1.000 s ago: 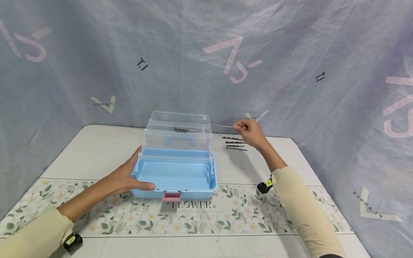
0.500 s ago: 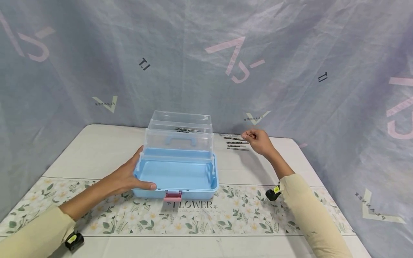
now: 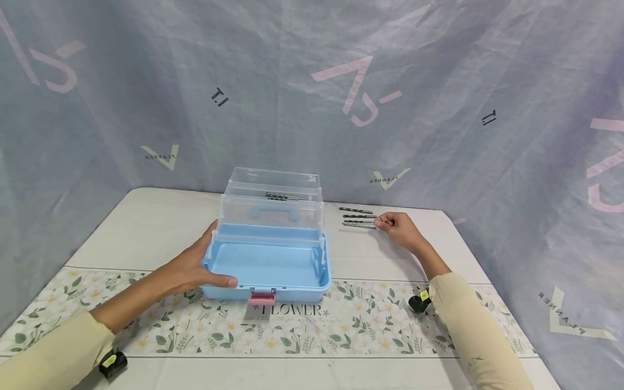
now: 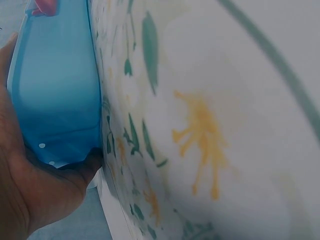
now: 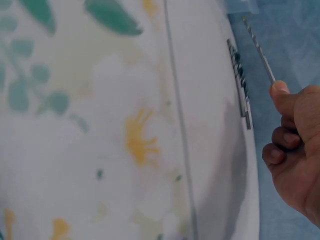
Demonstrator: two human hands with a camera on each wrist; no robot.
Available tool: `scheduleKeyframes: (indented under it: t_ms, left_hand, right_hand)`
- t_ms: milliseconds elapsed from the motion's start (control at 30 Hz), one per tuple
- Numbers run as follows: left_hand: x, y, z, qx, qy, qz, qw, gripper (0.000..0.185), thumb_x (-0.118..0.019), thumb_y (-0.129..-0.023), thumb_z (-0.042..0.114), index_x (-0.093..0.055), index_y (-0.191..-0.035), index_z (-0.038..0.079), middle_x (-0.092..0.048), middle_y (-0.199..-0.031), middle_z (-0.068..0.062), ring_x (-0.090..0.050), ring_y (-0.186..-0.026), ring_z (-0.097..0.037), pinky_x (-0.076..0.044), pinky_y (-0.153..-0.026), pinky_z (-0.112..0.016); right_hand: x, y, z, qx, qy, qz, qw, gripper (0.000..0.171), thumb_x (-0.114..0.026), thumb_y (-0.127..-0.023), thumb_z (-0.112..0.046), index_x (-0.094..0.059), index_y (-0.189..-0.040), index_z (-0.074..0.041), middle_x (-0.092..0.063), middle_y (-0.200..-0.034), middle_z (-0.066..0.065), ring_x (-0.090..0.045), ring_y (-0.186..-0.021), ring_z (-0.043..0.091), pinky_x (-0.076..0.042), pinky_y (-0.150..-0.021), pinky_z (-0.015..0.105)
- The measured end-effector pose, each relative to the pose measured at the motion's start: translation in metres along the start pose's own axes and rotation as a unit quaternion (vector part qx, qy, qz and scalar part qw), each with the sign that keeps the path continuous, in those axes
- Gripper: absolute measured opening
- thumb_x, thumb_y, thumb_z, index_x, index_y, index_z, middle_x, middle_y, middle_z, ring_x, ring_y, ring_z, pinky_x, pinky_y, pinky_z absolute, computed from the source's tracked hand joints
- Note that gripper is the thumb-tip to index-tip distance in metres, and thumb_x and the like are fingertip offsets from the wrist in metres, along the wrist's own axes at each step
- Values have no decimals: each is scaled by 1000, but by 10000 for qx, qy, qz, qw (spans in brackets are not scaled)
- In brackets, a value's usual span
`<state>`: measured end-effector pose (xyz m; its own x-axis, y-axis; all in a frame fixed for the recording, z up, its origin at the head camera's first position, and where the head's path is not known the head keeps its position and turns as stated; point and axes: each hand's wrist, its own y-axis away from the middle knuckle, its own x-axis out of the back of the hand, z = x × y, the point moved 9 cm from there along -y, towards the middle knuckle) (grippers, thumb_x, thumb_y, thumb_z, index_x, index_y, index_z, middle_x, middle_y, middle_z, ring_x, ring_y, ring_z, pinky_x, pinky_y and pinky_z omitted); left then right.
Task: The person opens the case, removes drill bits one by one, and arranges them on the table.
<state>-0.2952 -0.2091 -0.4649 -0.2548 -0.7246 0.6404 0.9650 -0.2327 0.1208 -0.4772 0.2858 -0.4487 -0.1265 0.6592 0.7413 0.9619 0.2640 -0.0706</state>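
Observation:
A blue toolbox stands with its clear stacked trays raised behind its base. At its left end my left hand grips the wall, thumb along the front rim; the left wrist view shows the hand around the corner. Thumb and fingertips of my right hand pinch a thin silver drill bit, held up by one end in the right wrist view. In the head view that hand is at the right ends of several drill bits lying side by side.
Several dark drill bits show in an upper tray. A pink latch hangs at the toolbox front. Black wrist cameras sit at both sleeves. A grey printed curtain closes off the table's back and right side.
My right hand, pinching the drill bit, has moved down and to the right from beside the upper trays to the row of drill bits. My left hand stays on the toolbox.

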Motion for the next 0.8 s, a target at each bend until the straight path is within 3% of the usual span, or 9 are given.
scheduleKeyframes:
  t_ms: [300, 800]
  left_hand:
    - [-1, 2, 2, -20, 85, 9, 10000, 160, -101, -81, 54, 20, -181, 26, 2, -187, -34, -13, -167, -69, -36, -118, -90]
    - [-2, 0, -1, 67, 65, -27, 10000, 160, -101, -81, 55, 22, -180, 30, 3, -188, -33, -13, -167, -69, -38, -118, -89]
  right_hand:
    - [-6, 1, 20, -8, 208, -75, 9998, 27, -70, -114, -21, -81, -119, 4, -55, -76, -1, -42, -69, 14, -35, -67, 28]
    - [-7, 2, 26, 59, 309, -294, 9991, 21, -74, -112, -22, -82, -117, -4, -61, -84, 3, -48, -76, 14, -40, -74, 32]
